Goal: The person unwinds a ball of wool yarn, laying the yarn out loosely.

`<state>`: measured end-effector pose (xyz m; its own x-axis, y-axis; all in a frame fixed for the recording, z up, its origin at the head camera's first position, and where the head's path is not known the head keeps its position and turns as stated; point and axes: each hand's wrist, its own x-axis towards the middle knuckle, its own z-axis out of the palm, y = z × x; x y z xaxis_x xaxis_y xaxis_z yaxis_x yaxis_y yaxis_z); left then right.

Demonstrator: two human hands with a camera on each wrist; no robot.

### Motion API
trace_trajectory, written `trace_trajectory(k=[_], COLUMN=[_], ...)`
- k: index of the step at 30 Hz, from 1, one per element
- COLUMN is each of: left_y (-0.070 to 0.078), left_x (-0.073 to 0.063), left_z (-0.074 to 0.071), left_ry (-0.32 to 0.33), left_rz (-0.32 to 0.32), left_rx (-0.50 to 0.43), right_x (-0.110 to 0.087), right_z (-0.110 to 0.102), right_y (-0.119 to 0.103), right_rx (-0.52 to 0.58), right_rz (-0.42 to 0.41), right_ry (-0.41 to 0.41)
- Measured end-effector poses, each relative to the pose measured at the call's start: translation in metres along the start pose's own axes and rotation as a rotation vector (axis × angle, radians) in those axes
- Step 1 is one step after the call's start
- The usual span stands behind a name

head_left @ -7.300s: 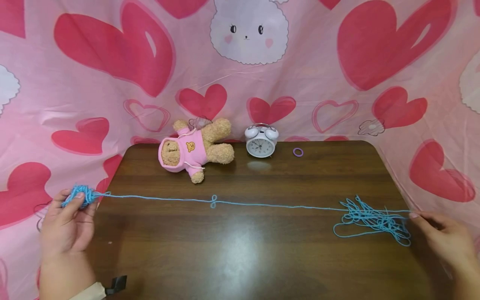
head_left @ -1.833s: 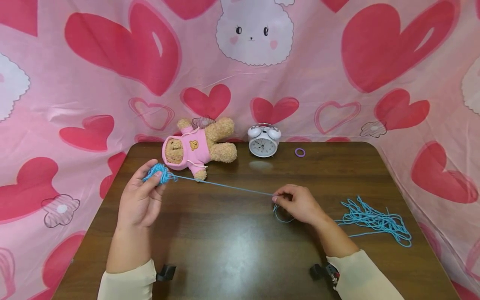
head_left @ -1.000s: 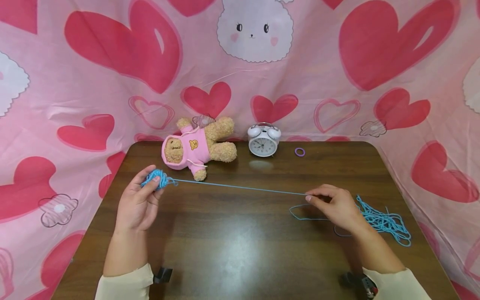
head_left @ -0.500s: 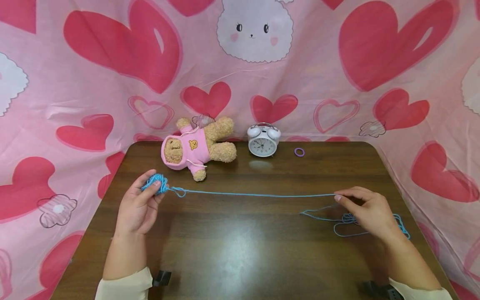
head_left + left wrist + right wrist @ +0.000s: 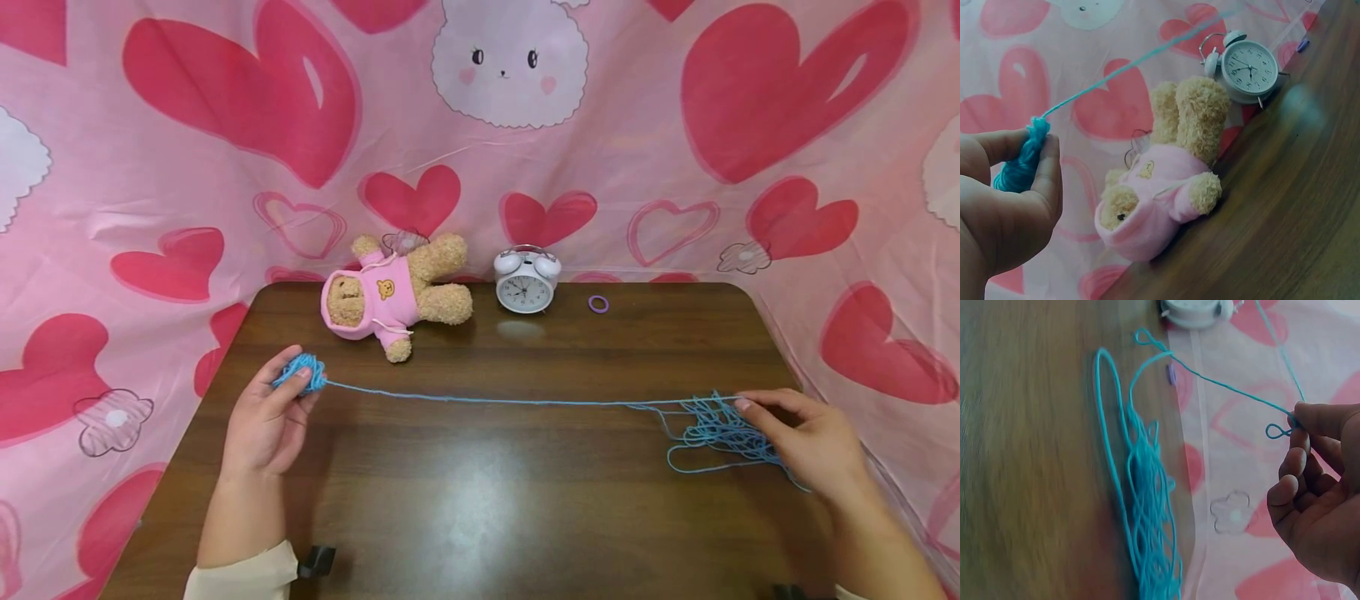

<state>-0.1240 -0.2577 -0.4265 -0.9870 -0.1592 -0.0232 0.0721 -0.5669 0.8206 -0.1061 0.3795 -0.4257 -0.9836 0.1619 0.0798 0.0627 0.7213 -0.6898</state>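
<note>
My left hand (image 5: 266, 417) pinches a small wound ball of blue yarn (image 5: 302, 374) between thumb and fingers, over the left side of the table. From the ball a single yarn strand (image 5: 480, 402) runs nearly straight across to my right hand (image 5: 817, 442), whose thumb and forefinger pinch it at the right. A little loop of yarn (image 5: 1277, 431) sticks out by the right fingertips in the right wrist view. Below that hand, a loose heap of blue yarn (image 5: 723, 433) lies on the table, partly covered by the hand in the head view.
A teddy bear in a pink hoodie (image 5: 390, 296) lies on its back at the far left of the brown table (image 5: 480, 500). Beside it stand a white alarm clock (image 5: 526, 282) and a small purple ring (image 5: 597, 304). A pink heart-patterned cloth (image 5: 615, 150) hangs behind.
Over the last two seconds my right hand has moved rightward from mid-table, lengthening the strand between the hands. My left hand has shifted slightly left and down, still gripping the ball.
</note>
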Motion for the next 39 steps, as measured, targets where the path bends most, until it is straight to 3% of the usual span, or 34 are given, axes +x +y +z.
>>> trace_trajectory(k=[5, 13, 18, 24, 30, 39], left_y=[0.002, 0.004, 0.005, 0.008, 0.01, 0.011], left_x=[-0.001, -0.002, -0.003, -0.004, -0.003, -0.003], left_z=[-0.004, -0.006, -0.007, -0.008, -0.011, -0.014], left_ry=[0.007, 0.008, 0.004, 0.019, 0.036, 0.038], left_rz=[0.006, 0.008, 0.013, -0.001, 0.01, 0.011], left_rx=[-0.026, -0.021, -0.021, -0.014, -0.044, -0.038], right_x=[-0.005, -0.012, -0.017, -0.018, -0.019, -0.014], right_z=[-0.014, -0.032, -0.039, -0.049, -0.05, -0.045], right_y=[0.019, 0.043, 0.055, 0.072, 0.093, 0.117], right_rx=[0.05, 0.079, 0.136, 0.057, 0.081, -0.151], right_rz=[0.078, 0.1, 0.17, 0.195, 0.203, 0.19], right_ry=[0.002, 0.101, 0.146, 0.135, 0.113, 0.02])
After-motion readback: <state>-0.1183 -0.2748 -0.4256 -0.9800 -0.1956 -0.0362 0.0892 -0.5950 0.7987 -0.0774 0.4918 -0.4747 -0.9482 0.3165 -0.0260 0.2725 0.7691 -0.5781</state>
